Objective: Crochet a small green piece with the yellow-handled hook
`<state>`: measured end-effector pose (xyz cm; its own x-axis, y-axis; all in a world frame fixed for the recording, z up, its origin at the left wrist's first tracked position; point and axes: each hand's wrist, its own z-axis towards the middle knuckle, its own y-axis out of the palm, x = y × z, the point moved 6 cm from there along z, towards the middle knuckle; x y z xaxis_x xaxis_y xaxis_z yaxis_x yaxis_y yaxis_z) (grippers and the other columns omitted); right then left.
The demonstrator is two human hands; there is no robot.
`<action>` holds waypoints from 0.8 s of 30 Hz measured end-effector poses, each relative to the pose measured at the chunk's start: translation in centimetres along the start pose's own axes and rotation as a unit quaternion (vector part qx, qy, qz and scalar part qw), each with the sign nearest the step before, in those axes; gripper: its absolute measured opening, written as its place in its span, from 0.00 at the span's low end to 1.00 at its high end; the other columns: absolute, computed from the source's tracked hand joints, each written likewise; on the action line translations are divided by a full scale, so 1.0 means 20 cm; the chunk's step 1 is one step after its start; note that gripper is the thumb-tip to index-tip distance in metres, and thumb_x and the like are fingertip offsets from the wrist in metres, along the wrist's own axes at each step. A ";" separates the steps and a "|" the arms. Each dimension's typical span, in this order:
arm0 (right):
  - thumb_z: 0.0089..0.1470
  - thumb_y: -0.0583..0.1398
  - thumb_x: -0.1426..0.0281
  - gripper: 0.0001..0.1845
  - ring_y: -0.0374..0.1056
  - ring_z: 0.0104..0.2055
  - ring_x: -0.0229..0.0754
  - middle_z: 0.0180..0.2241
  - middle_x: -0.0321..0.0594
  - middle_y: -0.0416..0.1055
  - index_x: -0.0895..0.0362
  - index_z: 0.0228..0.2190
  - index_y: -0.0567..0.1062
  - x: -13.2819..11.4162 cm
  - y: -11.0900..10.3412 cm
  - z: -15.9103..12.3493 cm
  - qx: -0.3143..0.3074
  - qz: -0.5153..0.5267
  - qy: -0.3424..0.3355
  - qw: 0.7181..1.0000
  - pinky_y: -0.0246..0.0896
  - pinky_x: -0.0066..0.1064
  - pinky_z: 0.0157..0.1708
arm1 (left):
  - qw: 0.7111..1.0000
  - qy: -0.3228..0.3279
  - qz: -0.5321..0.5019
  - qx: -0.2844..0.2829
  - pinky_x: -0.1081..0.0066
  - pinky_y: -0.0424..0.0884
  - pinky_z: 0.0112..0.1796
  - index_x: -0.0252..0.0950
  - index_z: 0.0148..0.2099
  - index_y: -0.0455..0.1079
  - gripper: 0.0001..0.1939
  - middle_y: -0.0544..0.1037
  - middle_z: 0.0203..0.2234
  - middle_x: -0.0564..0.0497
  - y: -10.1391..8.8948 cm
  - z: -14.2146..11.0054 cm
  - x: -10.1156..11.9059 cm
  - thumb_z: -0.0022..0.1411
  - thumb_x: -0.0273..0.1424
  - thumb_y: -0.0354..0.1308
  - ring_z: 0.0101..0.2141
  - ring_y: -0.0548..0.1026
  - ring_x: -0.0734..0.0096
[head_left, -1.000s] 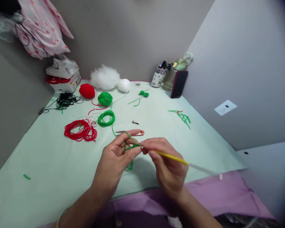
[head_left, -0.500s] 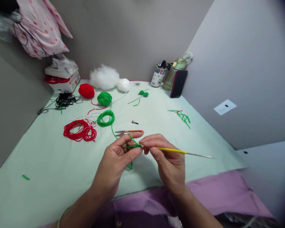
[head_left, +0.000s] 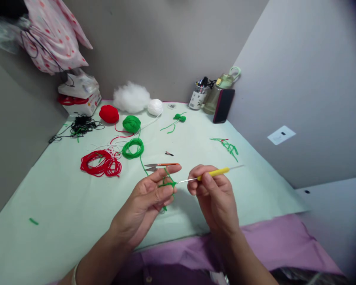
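Observation:
Between the thumb and fingers of my left hand [head_left: 150, 196] is a small green crochet piece [head_left: 168, 184], its working yarn running over the raised index finger. My right hand [head_left: 215, 194] grips a crochet hook [head_left: 216, 173] with a yellow handle and metal ends. The hook's left tip meets the green stitches at my left fingertips; whether it sits inside a loop is too small to tell. Just beyond my left index finger lie thread snips [head_left: 163, 165] with an orange handle. The yarn leads back to a green coil [head_left: 133, 148] and a green ball [head_left: 131, 124].
Red yarn [head_left: 101, 163] lies looped at left, near a black yarn tangle [head_left: 82, 124]. Behind are a red ball [head_left: 109, 114], white stuffing [head_left: 131, 97] and a white ball [head_left: 155, 107]. A phone [head_left: 224, 105] leans against a bottle [head_left: 213, 99] at back right. Green scraps [head_left: 225, 146] lie at right.
My right hand has moved right, away from my left hand, drawing the hook back so its metal shaft shows. The hook's outer end has tilted upward. My left hand still pinches the green piece.

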<state>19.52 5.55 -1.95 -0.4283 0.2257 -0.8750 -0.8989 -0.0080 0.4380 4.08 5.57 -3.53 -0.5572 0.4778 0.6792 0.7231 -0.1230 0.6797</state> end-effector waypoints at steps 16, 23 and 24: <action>0.68 0.66 0.65 0.07 0.74 0.34 0.39 0.38 0.40 0.84 0.49 0.40 0.87 -0.03 0.05 -0.02 -0.054 -0.080 -0.075 0.993 0.71 0.32 0.35 | 0.975 0.117 0.181 0.053 0.70 0.74 0.44 0.45 0.55 0.84 0.16 0.83 0.38 0.51 -0.01 -0.05 0.05 0.64 0.34 0.73 0.42 0.80 0.65; 0.68 0.66 0.64 0.07 0.75 0.33 0.39 0.38 0.40 0.84 0.49 0.39 0.87 -0.03 0.06 -0.02 -0.057 -0.076 -0.068 0.993 0.72 0.32 0.34 | 0.971 0.130 0.185 0.075 0.69 0.75 0.47 0.45 0.53 0.85 0.17 0.82 0.37 0.51 -0.01 -0.07 0.09 0.62 0.33 0.75 0.41 0.79 0.65; 0.68 0.66 0.64 0.07 0.75 0.33 0.40 0.38 0.40 0.84 0.49 0.39 0.87 -0.03 0.07 -0.02 -0.056 -0.078 -0.071 0.993 0.73 0.32 0.34 | 0.971 0.131 0.184 0.077 0.69 0.75 0.47 0.45 0.53 0.85 0.17 0.81 0.36 0.52 -0.01 -0.07 0.09 0.61 0.33 0.75 0.40 0.79 0.65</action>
<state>18.59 5.07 -0.89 -0.2731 0.3681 -0.8888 -0.9613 -0.0692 0.2668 2.37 5.30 -2.02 -0.3191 0.1869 0.9291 0.9344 -0.1021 0.3414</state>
